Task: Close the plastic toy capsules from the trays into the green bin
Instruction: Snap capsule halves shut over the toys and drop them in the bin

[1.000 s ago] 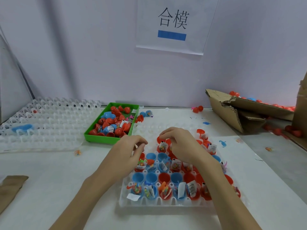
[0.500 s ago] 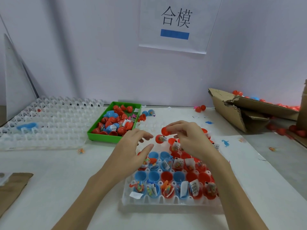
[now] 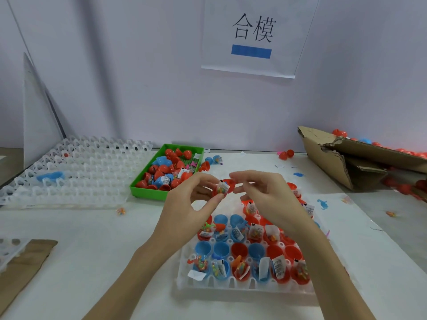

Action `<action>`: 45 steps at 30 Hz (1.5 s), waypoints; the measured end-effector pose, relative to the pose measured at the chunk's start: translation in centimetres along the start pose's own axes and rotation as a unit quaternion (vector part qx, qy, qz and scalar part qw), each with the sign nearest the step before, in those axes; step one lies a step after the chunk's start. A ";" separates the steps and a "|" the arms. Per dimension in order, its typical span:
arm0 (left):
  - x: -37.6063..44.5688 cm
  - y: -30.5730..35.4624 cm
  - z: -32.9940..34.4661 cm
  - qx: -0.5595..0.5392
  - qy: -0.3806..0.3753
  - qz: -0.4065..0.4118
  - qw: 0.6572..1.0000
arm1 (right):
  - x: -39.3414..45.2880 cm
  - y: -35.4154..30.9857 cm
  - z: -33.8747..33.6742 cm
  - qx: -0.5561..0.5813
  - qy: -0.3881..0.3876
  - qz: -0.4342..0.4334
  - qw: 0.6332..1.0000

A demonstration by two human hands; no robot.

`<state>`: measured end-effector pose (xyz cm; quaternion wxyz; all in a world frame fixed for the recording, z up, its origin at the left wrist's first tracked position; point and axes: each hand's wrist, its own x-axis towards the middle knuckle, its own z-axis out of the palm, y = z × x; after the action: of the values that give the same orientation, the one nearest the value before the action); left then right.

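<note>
Head view: a white table (image 3: 87,245) carries, at far left, a stack of clear cell trays (image 3: 76,172), and at far right a torn cardboard box (image 3: 346,162) with red capsules spilling behind it. On the wall hangs a paper sign (image 3: 254,38). Nearer the middle, a clear tray (image 3: 242,287) holds red and blue open capsule halves (image 3: 238,250), many with small toy packets in them. Behind it to the left sits the green bin (image 3: 141,188), partly filled with closed capsules. Above the tray, the left hand (image 3: 184,209) pinches a red capsule (image 3: 225,187) with a packet in it between thumb and fingers, and the right hand (image 3: 265,195) pinches the capsule's red upper half from the other side, held apart from the bin.
</note>
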<state>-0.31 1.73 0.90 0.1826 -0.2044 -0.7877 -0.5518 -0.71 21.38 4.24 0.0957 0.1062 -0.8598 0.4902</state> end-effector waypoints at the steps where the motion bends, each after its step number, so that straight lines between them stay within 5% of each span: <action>1: 0.0 0.1 0.0 -0.013 0.000 -0.003 1.000 | 0.0 0.0 0.1 0.020 0.012 0.000 1.000; 12: 0.6 0.0 -0.9 -0.128 0.016 -0.060 0.990 | -0.7 -1.3 2.3 0.141 0.096 -0.050 0.984; 27: 0.5 0.3 -1.1 -0.133 -0.001 -0.127 0.983 | -0.9 -1.2 2.9 0.153 0.052 -0.064 0.985; 36: 0.5 0.0 -1.0 -0.171 0.050 -0.165 0.970 | -1.1 -1.3 3.7 0.153 0.043 -0.066 0.985; 45: 0.3 0.3 -0.7 -0.152 0.076 -0.110 0.979 | -1.2 -1.2 4.1 0.174 0.070 -0.019 0.982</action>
<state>-0.38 1.18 1.48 0.1469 -0.0996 -0.6965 -0.6953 0.54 17.36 2.86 0.1453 0.1028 -0.7502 0.6368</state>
